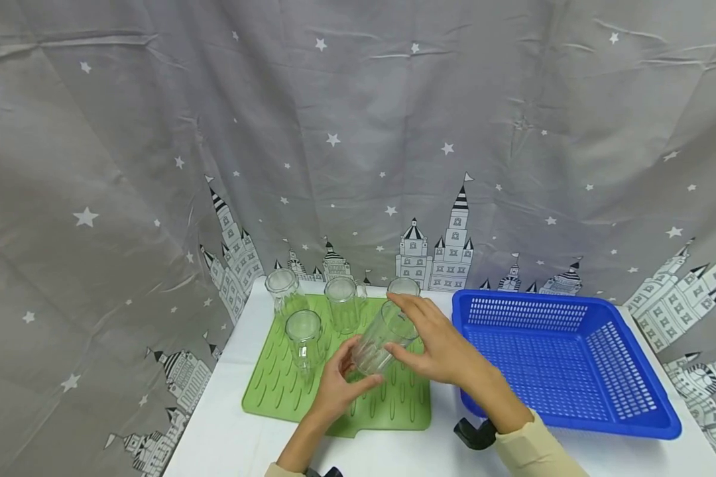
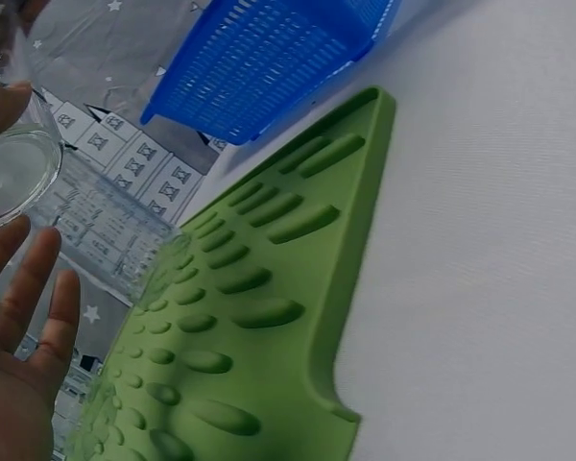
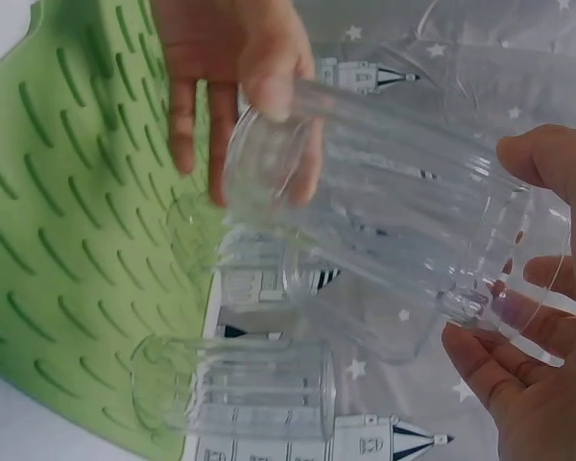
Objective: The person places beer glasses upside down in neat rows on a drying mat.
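Two hands are closed about one clear ribbed glass [image 1: 384,338], which is held tilted just above the green drying mat [image 1: 274,384]. Its base end is cupped by the left hand [image 1: 340,384], the thumb being laid against the bottom edge and the fingers spread beneath. Its mouth end is gripped by the right hand [image 1: 444,348], whose fingers are curled over the rim. In the right wrist view the same glass [image 3: 394,250] is seen lying almost on its side between the right hand [image 3: 533,317] at the rim and the left hand [image 3: 230,67] at the base. In the left wrist view only the round bottom of the glass [image 2: 14,178] is shown, touched by the fingers of the left hand [image 2: 19,365], with the mat [image 2: 240,317] spread below on the white table [image 2: 490,240].

Farther back on the mat four more glasses are stood: one [image 1: 305,341] near the left hand, and a row of three behind it [image 1: 282,290] [image 1: 343,303] [image 1: 403,287]. To the right of the mat, just beside it, a blue perforated basket [image 1: 632,371] is set on the table. Behind everything a grey curtain [image 1: 358,132] printed with stars and castles is hung.
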`<state>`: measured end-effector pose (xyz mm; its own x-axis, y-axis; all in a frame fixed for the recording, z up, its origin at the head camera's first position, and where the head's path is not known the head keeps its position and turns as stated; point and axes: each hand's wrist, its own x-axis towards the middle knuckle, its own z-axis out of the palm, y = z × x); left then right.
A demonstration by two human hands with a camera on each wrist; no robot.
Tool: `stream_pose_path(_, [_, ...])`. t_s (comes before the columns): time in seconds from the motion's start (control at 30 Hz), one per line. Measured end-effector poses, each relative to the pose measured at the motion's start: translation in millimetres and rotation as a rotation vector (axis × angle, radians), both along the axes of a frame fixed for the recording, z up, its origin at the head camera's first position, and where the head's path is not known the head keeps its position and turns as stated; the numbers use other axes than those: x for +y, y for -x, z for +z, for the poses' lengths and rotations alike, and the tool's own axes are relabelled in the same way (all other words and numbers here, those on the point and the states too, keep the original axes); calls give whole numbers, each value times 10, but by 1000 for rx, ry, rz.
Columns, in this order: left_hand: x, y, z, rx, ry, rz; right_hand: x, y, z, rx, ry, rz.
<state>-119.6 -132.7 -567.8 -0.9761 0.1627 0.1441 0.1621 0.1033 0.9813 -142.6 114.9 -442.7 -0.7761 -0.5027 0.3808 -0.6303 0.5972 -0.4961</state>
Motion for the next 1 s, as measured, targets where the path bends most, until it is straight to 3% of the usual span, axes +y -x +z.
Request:
stream_pose_path(0.33, [-32, 44, 114, 103, 7, 57, 191, -6, -86, -101, 52, -74])
stream_pose_path(0.67, [-2, 98, 265, 205, -17, 98, 254, 11, -165, -128, 49, -101])
stream_pose_path(0.8, [16, 98, 342, 261, 94, 107, 259, -4, -168, -138, 23, -101])
stream_pose_path(0.9, [22, 92, 343, 297, 188, 117, 261, -13, -168, -135, 17, -101])
stream_pose_path(1.0, [22, 90, 322, 301, 222, 113, 267, -18, -169, -129, 22, -99])
